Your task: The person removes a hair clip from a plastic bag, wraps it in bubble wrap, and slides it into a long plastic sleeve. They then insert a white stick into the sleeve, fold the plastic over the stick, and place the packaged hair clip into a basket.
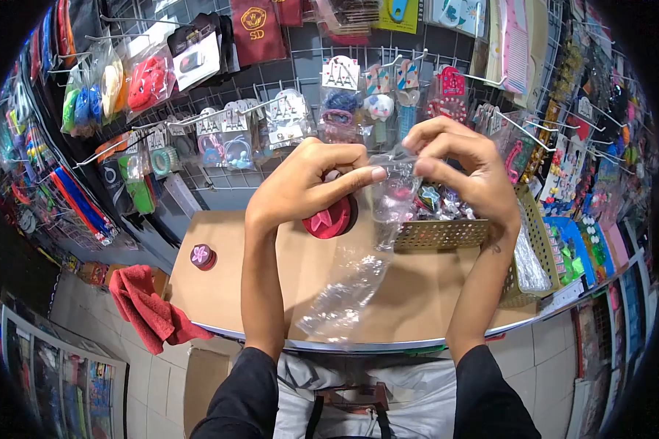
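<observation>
both hands are up over the table, and between them hangs the clear plastic sleeve. the left hand pinches its top edge between thumb and forefinger, tips pressed together. the right hand does the same from the other side, with the other fingers curled over above the pinch. two pinches facing each other hold the film's upper edge stretched and readable, it seems, while the rest drops limp below the fingertips, its tail resting on the wood just short of the near rim.

the left hand carries more: a red round piece sits under the curled fingers against the palm. tucked there, it seemingly leaves the thumb and forefinger free for the film.

just behind and beneath the right fingers stands a mesh basket of small bright trinkets, close enough that the wrist almost rides its wall. well out past the left fingers a small maroon pot sits alone, and beyond that a red cloth drapes off the table's corner.

room to move? open wood lies below the fingertips, towards the body. above and behind them the wire rack bristles with hanging packets, so that side is tight, and the basket closes off the right.
</observation>
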Demonstrator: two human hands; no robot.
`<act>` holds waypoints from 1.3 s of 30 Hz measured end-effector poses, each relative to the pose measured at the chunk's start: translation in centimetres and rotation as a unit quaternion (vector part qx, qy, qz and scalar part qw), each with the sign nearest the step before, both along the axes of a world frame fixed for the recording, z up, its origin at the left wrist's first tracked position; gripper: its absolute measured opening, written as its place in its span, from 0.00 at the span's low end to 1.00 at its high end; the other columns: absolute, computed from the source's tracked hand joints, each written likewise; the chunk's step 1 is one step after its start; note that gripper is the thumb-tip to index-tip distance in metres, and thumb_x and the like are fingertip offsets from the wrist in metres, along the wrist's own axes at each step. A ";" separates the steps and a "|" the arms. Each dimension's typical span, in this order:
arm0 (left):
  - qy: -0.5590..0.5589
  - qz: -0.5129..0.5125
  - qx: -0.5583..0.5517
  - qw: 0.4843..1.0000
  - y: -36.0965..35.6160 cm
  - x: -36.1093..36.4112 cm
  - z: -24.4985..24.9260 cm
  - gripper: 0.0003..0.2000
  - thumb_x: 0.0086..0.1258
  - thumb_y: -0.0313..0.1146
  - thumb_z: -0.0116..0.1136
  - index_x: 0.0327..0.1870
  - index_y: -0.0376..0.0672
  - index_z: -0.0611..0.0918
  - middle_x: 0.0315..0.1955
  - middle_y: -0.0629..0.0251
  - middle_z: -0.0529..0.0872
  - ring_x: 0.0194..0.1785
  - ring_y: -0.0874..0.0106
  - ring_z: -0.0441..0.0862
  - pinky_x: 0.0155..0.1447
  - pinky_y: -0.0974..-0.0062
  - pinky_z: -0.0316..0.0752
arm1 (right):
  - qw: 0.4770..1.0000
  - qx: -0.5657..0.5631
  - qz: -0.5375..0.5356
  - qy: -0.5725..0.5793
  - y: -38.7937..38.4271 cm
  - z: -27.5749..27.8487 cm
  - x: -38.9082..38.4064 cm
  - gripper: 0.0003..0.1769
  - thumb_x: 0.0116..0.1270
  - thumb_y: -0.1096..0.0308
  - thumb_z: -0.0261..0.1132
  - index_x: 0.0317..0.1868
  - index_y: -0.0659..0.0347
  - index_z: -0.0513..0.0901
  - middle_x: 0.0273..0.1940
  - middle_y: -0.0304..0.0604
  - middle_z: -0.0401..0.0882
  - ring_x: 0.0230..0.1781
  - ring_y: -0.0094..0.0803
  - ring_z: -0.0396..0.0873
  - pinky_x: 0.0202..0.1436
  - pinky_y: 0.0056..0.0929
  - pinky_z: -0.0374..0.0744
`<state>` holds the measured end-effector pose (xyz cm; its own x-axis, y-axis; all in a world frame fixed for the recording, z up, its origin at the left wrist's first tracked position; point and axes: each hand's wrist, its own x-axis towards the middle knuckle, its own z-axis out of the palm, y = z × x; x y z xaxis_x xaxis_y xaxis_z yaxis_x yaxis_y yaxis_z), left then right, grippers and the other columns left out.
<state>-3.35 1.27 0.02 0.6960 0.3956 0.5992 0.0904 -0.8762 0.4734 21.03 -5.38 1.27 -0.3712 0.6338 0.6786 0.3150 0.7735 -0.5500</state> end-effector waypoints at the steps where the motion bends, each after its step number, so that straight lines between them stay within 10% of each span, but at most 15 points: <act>1: 0.006 0.000 -0.002 1.000 0.0 -0.2 0.1 0.16 0.71 0.37 0.61 0.25 0.35 0.78 0.15 0.63 0.72 0.20 0.74 0.65 0.26 0.74 0.63 | 1.000 -0.002 0.002 0.001 0.0 -0.1 0.4 0.06 0.65 0.71 0.69 0.36 0.66 0.86 0.45 0.43 0.81 0.46 0.29 0.79 0.51 0.27 0.77; 7: -0.054 0.024 -0.002 0.998 -0.5 0.6 0.4 0.17 0.73 0.36 0.59 0.23 0.36 0.75 0.16 0.69 0.71 0.22 0.81 0.65 0.27 0.77 0.61 | 0.993 0.041 -0.060 0.096 -0.1 0.1 -0.5 0.09 0.64 0.69 0.70 0.39 0.64 0.80 0.44 0.40 0.78 0.43 0.25 0.77 0.49 0.24 0.76; 9: -0.101 0.055 0.006 0.993 -1.3 1.0 0.8 0.18 0.73 0.35 0.58 0.22 0.37 0.72 0.15 0.71 0.66 0.22 0.82 0.60 0.25 0.76 0.55 | 0.951 0.186 -0.241 0.048 -1.4 1.1 -1.4 0.13 0.62 0.66 0.73 0.37 0.62 0.77 0.35 0.34 0.74 0.34 0.17 0.71 0.36 0.19 0.70; 13: -0.181 0.097 0.028 0.978 -3.1 1.7 1.3 0.17 0.73 0.32 0.57 0.22 0.38 0.70 0.14 0.72 0.64 0.21 0.85 0.56 0.23 0.77 0.49 | 0.976 0.072 -0.201 0.050 -6.3 1.5 -5.0 0.16 0.57 0.63 0.77 0.31 0.62 0.78 0.22 0.31 0.72 0.22 0.19 0.70 0.28 0.20 0.68; 17: -0.197 0.108 0.068 0.972 -3.4 2.1 1.2 0.14 0.72 0.31 0.58 0.24 0.37 0.73 0.13 0.68 0.67 0.18 0.80 0.60 0.21 0.76 0.53 | 0.967 0.042 -0.236 -0.085 -6.6 0.2 -7.6 0.22 0.53 0.68 0.78 0.44 0.63 0.77 0.31 0.41 0.82 0.31 0.25 0.82 0.38 0.25 0.78; 22: -0.206 0.120 0.044 0.970 -3.5 1.6 1.4 0.13 0.72 0.31 0.57 0.27 0.35 0.75 0.14 0.57 0.72 0.15 0.70 0.70 0.23 0.70 0.64 | 0.988 -0.087 -0.112 0.060 -4.9 0.0 -8.2 0.30 0.57 0.70 0.74 0.56 0.64 0.69 0.38 0.54 0.85 0.39 0.41 0.87 0.41 0.35 0.84; 31: -0.275 0.076 0.021 0.958 -1.7 -0.1 1.2 0.09 0.72 0.29 0.58 0.32 0.31 0.80 0.27 0.62 0.80 0.28 0.77 0.79 0.29 0.78 0.77 | 0.981 -0.149 -0.106 0.066 -6.8 1.9 -4.9 0.34 0.57 0.79 0.73 0.65 0.67 0.73 0.52 0.48 0.81 0.53 0.29 0.80 0.53 0.25 0.81; 39: -0.213 -0.070 0.058 0.973 -0.8 -0.8 1.1 0.07 0.62 0.23 0.66 0.25 0.33 0.82 0.34 0.60 0.87 0.37 0.77 0.82 0.40 0.80 0.78 | 0.925 -0.049 -0.024 0.377 -6.9 2.3 -0.2 0.34 0.55 0.68 0.66 0.59 0.80 0.69 0.49 0.61 0.79 0.50 0.48 0.82 0.57 0.43 0.84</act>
